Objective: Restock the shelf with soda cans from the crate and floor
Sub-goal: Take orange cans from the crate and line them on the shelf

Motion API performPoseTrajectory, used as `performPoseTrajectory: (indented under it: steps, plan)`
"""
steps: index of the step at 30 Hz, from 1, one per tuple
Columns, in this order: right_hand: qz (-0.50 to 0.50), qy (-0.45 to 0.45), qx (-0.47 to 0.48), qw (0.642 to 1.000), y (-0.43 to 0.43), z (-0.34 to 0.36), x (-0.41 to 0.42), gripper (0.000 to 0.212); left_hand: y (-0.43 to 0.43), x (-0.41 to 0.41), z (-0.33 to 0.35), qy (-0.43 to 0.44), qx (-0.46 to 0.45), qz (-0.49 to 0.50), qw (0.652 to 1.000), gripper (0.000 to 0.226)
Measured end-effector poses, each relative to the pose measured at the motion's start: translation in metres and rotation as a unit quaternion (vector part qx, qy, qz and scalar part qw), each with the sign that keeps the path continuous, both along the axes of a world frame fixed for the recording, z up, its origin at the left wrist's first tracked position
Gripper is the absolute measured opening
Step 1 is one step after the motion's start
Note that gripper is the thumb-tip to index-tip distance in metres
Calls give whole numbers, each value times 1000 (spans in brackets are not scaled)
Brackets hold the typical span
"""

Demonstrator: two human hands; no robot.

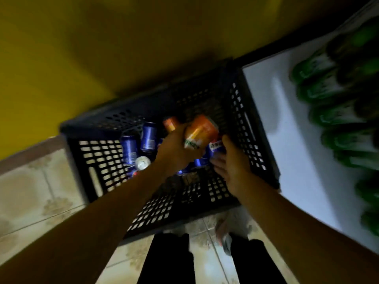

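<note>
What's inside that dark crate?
Several blue cans and a loose orange can lie inside the crate. The left hand holds a second orange can; the right hand grips one blue can. Anything beneath the hands is hidden.

Yellow wall (102, 37) — plain, fills the upper area. Directly below the wall: a brown skirting strip (30, 148). Below that strip — beige patterned floor tiles (37, 191) (pale grout lines). Lighting: dim.
</note>
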State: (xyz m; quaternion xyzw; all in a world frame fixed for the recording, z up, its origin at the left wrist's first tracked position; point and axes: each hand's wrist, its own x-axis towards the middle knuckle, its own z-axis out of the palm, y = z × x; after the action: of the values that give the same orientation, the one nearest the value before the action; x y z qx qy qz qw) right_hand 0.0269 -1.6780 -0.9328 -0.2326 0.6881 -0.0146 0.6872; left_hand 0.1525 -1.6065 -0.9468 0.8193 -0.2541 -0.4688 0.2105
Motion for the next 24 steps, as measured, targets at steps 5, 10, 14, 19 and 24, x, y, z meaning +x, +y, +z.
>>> performPoseTrajectory:
  steps: [5, 10, 14, 19, 24]
  plan:
    - [-102, -35, 108, 988, 56, 164, -55, 45, 49, -36, 189, 295, 15, 298, 908, 46]
    - [-141, -57, 65, 986, 86, 313, -86, 36, 97, -59, 356, 599, -6, 404, 691, 65]
    - [-173, -146, -16, 974, 98, 417, -88, 57, 126, -82, 431, 791, -39, 280, 542, 70]
    - [-133, -256, -162, 944, 127, 520, -99, 68, 129, -100, 493, 811, 10, 89, 578, 71]
    - [-119, -103, -442, 883, 156, 588, -146, 33, 125, -140, 539, 687, 49, 62, 723, 75]
